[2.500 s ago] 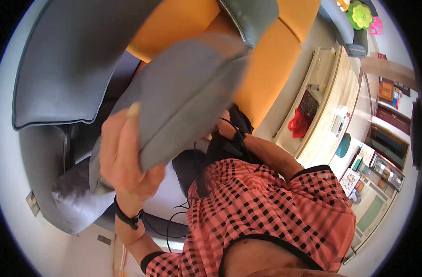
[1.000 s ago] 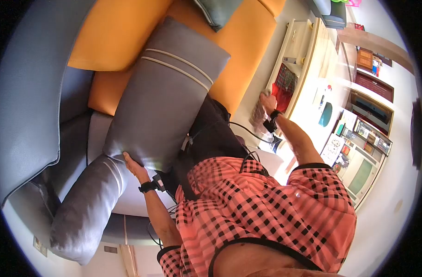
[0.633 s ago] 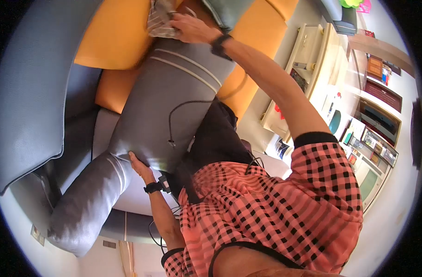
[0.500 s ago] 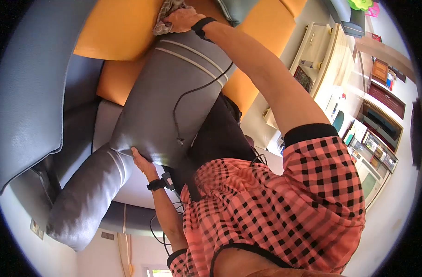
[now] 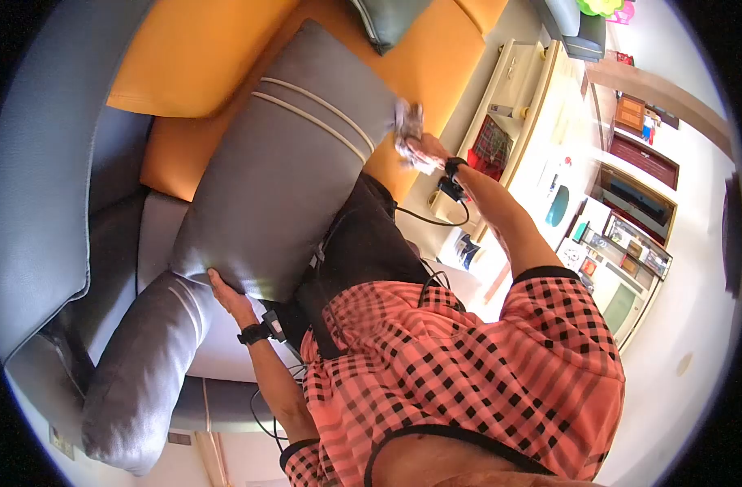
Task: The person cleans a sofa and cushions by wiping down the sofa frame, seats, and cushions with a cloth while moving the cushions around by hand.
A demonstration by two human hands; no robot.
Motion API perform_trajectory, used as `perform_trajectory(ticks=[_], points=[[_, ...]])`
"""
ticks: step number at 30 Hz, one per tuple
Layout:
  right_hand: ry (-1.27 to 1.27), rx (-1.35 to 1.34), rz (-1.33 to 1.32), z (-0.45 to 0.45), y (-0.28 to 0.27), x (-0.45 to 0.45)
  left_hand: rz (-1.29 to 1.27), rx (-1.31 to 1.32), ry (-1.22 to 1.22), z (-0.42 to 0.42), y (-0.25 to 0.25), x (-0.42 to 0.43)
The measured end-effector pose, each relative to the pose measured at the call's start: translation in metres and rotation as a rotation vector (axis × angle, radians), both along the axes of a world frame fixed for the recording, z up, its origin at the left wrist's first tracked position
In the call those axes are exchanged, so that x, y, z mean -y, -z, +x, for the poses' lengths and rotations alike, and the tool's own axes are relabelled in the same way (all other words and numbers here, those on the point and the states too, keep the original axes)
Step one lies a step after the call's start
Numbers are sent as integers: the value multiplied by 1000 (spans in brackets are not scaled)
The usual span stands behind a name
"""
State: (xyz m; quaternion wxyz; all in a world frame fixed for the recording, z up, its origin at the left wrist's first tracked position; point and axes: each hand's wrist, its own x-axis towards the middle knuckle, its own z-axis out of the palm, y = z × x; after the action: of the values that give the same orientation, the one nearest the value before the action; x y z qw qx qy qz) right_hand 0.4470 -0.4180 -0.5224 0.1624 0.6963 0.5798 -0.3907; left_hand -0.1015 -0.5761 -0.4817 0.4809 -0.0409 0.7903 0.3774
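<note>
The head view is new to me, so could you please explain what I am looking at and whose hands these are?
There is no robot here: these are a person's two bare hands. One camera, worn on that person's head, takes every picture, looking forward and down; its lens bends the room into a round shape.

The surface is a sofa, with an orange seat. Over it lies a large grey cushion with two pale stripes; a second cushion is beside its lower end, and a green cushion is at the top.

The right hand holds a crumpled cloth, somewhat blurred, by the large cushion's edge. The left hand touches that cushion's lower edge; how firmly it grips is unclear.
</note>
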Motion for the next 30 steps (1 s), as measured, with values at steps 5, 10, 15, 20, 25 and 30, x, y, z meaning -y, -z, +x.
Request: perform_trajectory(ticks=[5,10,15,20,25,30], points=[[424,-37,297,-31,-33,-52,40,29,-82,-5,17,9],[74,-60,537,-92,-29,-179,48,21,-103,-2,-7,4],[-288,-48,714,-205,4,-261,155,-25,-49,8,-33,6],[-558,-111,378,-292,-30,-233,158,-55,-40,17,-46,-7],[-677,-578,545,-341,-47,-130,107,-41,-114,16,-48,-18],[-743,-830,452,-349,-114,-50,95,-111,-43,2,-32,-27]])
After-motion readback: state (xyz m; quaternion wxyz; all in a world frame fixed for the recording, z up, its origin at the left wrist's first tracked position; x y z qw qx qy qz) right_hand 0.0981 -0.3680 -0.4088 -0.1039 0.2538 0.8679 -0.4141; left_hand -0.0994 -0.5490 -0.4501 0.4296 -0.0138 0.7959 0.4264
